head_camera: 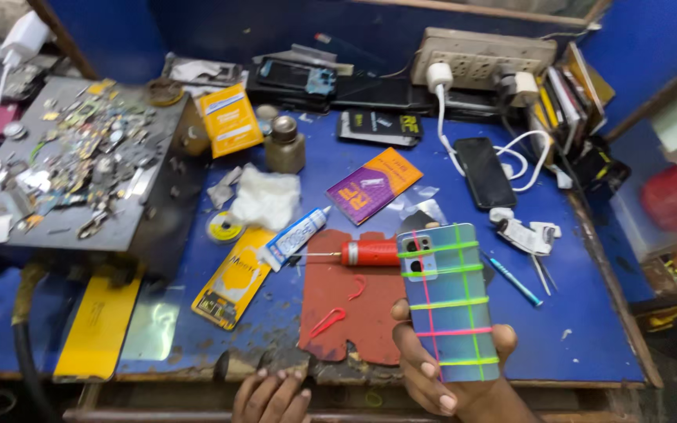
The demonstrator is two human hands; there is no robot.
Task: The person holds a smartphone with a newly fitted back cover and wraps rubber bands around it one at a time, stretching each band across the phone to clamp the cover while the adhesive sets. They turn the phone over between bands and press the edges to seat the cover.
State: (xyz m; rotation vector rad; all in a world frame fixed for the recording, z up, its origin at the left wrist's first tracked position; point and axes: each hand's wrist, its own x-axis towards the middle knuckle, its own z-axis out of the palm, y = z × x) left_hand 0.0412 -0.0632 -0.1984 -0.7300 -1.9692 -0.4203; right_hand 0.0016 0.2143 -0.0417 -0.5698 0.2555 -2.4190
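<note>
the right hand is gripping a banded smartphone, fingers wrapped round its lower edges; keeping the rubber bands evenly spaced seems wise. at nine o'clock, the left hand is resting on the bench edge, fingers loosely curled, holding nothing.

blue walls | worn blue workbench | wall socket strip

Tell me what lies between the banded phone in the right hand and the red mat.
Nothing visible: the right hand holds the banded phone up over the red mat. The red screwdriver and two loose bands lie on the mat.
</note>
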